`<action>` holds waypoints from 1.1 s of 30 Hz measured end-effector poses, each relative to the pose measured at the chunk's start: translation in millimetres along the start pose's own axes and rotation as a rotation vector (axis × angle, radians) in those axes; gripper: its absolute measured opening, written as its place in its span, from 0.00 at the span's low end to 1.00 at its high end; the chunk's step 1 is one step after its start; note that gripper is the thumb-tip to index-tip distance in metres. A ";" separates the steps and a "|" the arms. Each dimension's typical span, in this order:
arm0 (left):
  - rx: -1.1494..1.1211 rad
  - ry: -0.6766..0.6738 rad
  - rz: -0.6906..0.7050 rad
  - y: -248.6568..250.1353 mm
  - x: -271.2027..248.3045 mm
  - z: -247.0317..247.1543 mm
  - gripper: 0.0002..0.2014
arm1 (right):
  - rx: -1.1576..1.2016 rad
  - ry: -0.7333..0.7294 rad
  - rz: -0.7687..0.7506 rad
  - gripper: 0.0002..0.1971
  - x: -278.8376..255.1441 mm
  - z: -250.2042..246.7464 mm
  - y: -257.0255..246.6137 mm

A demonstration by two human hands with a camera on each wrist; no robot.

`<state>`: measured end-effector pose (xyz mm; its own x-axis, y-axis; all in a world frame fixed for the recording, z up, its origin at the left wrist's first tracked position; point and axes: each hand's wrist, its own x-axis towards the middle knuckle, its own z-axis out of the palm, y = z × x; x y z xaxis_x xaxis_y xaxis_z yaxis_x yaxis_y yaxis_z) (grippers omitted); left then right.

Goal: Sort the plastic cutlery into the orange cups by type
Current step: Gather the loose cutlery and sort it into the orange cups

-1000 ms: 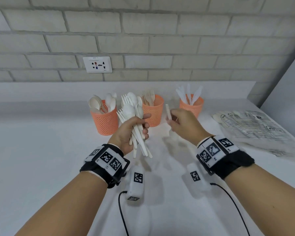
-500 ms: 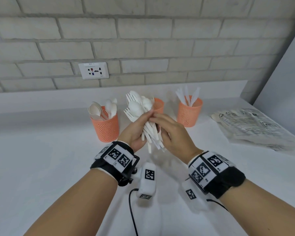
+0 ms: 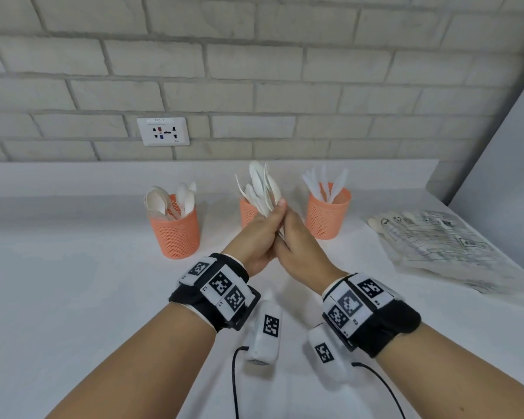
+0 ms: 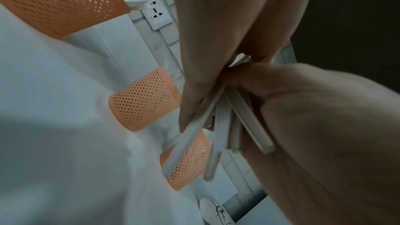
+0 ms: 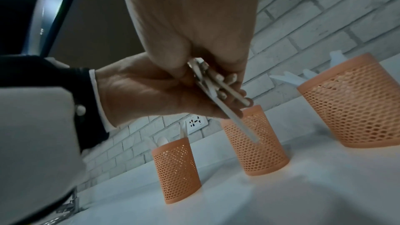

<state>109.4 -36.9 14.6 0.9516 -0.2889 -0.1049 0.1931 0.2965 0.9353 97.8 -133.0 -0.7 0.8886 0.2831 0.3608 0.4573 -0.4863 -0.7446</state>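
My left hand [image 3: 268, 220] grips a bundle of white plastic cutlery [image 3: 260, 189], heads up, above the table in front of the middle orange cup [image 3: 247, 211], which it partly hides. My right hand [image 3: 285, 229] is pressed against the left, its fingers pinching the handles [image 5: 216, 88] low in the bundle. The left orange cup [image 3: 176, 234] holds spoons and the right orange cup [image 3: 327, 217] holds knives. In the left wrist view, handle ends [image 4: 220, 126] stick out below both hands.
A crumpled clear plastic bag [image 3: 436, 243] lies on the white table [image 3: 73, 297] at the right. A wall socket [image 3: 163, 131] sits on the brick wall behind the cups. A grey panel closes off the far right. Black cables [image 3: 235, 382] trail from my wrists.
My right hand came back from near the knife cup and closed on the bundle's handles. Both hands drew together and the bundle now stands more upright.
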 end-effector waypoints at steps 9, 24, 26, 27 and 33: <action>0.050 0.121 0.065 -10.3 9.2 10.8 0.21 | 0.428 -0.149 0.154 0.22 -5.7 -26.5 15.2; -0.267 0.200 0.019 -2.3 21.4 2.9 0.13 | 0.473 -0.131 0.278 0.11 6.8 -30.2 38.4; -0.315 0.239 0.030 -2.2 25.1 -0.8 0.07 | 0.314 -0.103 0.237 0.10 6.0 -32.9 42.7; -0.321 0.249 0.030 -2.0 26.4 -2.1 0.05 | 0.259 -0.100 0.212 0.10 5.8 -34.0 43.0; -0.302 0.297 0.054 -7.0 33.7 -6.4 0.02 | 0.052 -0.149 0.110 0.18 7.5 -39.8 41.5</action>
<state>141.7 -42.8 2.3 0.9813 -0.0036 -0.1925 0.1601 0.5705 0.8056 124.9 -184.0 -6.6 0.9165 0.3514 0.1912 0.3514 -0.4786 -0.8046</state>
